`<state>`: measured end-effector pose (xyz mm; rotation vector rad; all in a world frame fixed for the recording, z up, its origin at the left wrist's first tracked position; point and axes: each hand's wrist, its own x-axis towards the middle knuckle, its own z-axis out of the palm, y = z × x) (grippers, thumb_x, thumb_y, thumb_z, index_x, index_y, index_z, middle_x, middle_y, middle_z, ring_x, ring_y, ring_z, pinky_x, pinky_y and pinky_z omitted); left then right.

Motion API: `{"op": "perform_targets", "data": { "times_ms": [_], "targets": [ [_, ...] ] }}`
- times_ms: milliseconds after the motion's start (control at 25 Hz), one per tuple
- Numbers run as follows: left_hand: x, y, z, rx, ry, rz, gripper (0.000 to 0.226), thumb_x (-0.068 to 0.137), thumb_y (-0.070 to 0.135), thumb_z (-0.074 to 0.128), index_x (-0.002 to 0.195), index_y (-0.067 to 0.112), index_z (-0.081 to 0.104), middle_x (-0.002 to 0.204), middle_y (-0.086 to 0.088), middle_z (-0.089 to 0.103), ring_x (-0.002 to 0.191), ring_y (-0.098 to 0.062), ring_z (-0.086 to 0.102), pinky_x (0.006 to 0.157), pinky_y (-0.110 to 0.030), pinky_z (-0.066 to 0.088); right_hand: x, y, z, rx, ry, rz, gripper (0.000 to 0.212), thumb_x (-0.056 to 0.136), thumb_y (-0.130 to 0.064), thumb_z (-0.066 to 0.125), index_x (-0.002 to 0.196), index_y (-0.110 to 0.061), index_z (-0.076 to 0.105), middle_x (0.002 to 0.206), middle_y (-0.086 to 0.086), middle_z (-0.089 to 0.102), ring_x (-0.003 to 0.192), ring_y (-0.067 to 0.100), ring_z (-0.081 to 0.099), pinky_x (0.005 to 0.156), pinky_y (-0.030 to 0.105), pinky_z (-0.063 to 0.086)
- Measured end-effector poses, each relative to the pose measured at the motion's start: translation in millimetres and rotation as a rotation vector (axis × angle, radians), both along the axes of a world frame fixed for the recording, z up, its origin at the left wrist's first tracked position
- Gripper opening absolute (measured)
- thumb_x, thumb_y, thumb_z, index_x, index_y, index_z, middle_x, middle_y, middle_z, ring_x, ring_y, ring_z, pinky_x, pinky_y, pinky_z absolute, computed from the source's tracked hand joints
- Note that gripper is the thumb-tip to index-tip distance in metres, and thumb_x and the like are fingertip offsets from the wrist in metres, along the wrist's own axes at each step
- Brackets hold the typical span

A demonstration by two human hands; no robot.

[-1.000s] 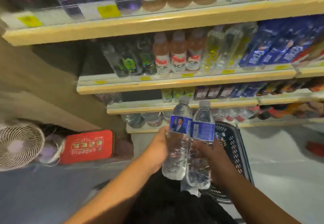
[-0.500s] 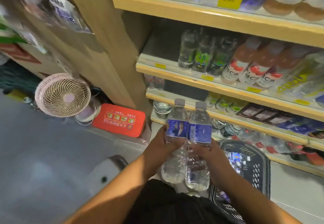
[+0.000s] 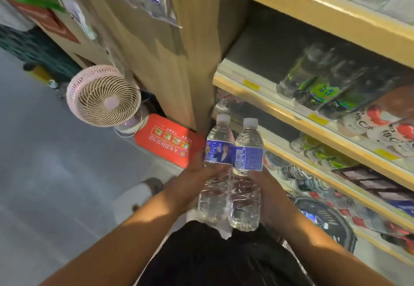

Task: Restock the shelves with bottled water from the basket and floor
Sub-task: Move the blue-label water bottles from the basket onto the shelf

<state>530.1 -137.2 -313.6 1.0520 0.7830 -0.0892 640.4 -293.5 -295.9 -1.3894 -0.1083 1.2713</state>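
**Gripping two water bottles, one per hand, off the shelving's left end**

Shelving (image 3: 284, 104): its tiers are carrying mixed drinks. A dark gap is showing at the left end of a middle tier, behind the bottle caps, and is apparently awaiting stock.

Basket (image 3: 340, 229): dark, sitting low by the bottom tier's front edge, with blue-labelled stock showing inside. Restocking is judged to be part-way, with more left to lift.

Left bottle (image 3: 216, 173) and right bottle (image 3: 246, 178): clear, capped and blue-labelled. Both are standing upright in the air, touching side by side, just off the front edges of the lower tiers. Neither is shelved yet.

Left hand (image 3: 195, 180): its fingers are curling round the left bottle just below the label.

Right hand (image 3: 267, 188): it is wrapping the right bottle at similar height, with its fingers mostly hidden behind the bottle.
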Motion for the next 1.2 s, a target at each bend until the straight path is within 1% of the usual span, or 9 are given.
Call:
{"op": "perform_targets", "data": {
  "times_ms": [80,160,280,440,600,680,880,1000,1200],
  "targets": [
    [8,-7,-10,0.02,-0.009,0.075,0.058,0.083,0.026,0.077,0.132,0.027,0.048,0.119,-0.001,0.07,0.109,-0.019,0.068,0.094,-0.036,0.053,17,4,-8,-0.019,-0.041,0.049,0.018,0.099,-0.022,0.05,0.112,-0.031,0.06,0.108,-0.002,0.07,0.096,0.006,0.07,0.08,0.025,0.054],
    [17,-17,-23,0.036,0.001,0.178,0.053,0.085,0.012,0.072,0.131,0.02,0.046,0.116,-0.005,0.07,0.106,-0.021,0.067,0.084,-0.028,0.056,35,5,-24,-0.02,-0.016,0.091,0.016,0.096,-0.017,0.056,0.105,-0.027,0.067,0.102,0.0,0.074,0.094,0.014,0.071,0.078,0.03,0.055],
    [30,-34,-60,0.071,0.064,0.268,0.077,0.072,0.03,0.081,0.137,0.021,0.042,0.12,-0.008,0.068,0.113,-0.027,0.064,0.092,-0.044,0.054,56,9,-54,-0.034,-0.071,0.182,0.025,0.094,-0.009,0.059,0.093,-0.03,0.073,0.092,-0.003,0.075,0.089,0.018,0.071,0.075,0.029,0.058],
    [44,-48,-112,0.055,0.114,0.348,0.076,0.063,0.035,0.083,0.13,0.029,0.049,0.113,-0.006,0.071,0.108,-0.024,0.067,0.097,-0.057,0.049,76,5,-111,-0.15,-0.103,0.246,0.016,0.092,-0.019,0.061,0.096,-0.035,0.059,0.087,-0.022,0.071,0.079,-0.012,0.066,0.071,0.013,0.052],
    [61,-51,-173,0.093,0.114,0.341,0.066,0.081,0.0,0.075,0.137,0.012,0.042,0.098,-0.002,0.071,0.083,-0.003,0.069,0.074,-0.02,0.056,89,-1,-174,-0.26,-0.088,0.231,0.04,0.072,-0.054,0.07,0.11,-0.054,0.058,0.115,-0.025,0.065,0.11,-0.003,0.059,0.089,0.024,0.046],
    [71,-44,-202,0.142,0.104,0.306,0.07,0.078,0.008,0.08,0.137,0.014,0.044,0.104,-0.001,0.071,0.09,-0.003,0.069,0.078,-0.021,0.057,97,-2,-211,-0.256,-0.104,0.213,0.045,0.076,-0.053,0.072,0.118,-0.049,0.057,0.12,-0.018,0.065,0.112,0.004,0.061,0.093,0.031,0.046],
    [94,-28,-272,0.199,0.065,0.195,0.053,0.075,0.018,0.081,0.124,0.019,0.06,0.116,-0.001,0.071,0.111,-0.021,0.066,0.1,-0.052,0.049,106,-3,-292,-0.182,-0.071,0.002,0.054,0.071,-0.028,0.071,0.123,-0.022,0.059,0.116,0.008,0.069,0.112,0.032,0.064,0.1,0.059,0.044],
    [118,-23,-307,0.251,0.032,0.137,0.053,0.075,0.017,0.083,0.122,0.023,0.059,0.109,0.007,0.073,0.104,-0.011,0.068,0.094,-0.035,0.056,120,-2,-323,-0.247,-0.168,-0.039,0.06,0.059,-0.042,0.073,0.117,-0.03,0.06,0.112,0.005,0.07,0.107,0.034,0.065,0.098,0.066,0.043],
    [173,-14,-327,0.327,-0.055,0.044,0.055,0.061,0.029,0.082,0.111,0.036,0.058,0.091,0.024,0.072,0.081,0.009,0.066,0.068,-0.012,0.051,152,-15,-342,-0.196,-0.332,-0.097,0.051,0.074,-0.043,0.072,0.122,-0.035,0.057,0.118,-0.002,0.068,0.112,0.026,0.064,0.095,0.061,0.048]
  ]
}}
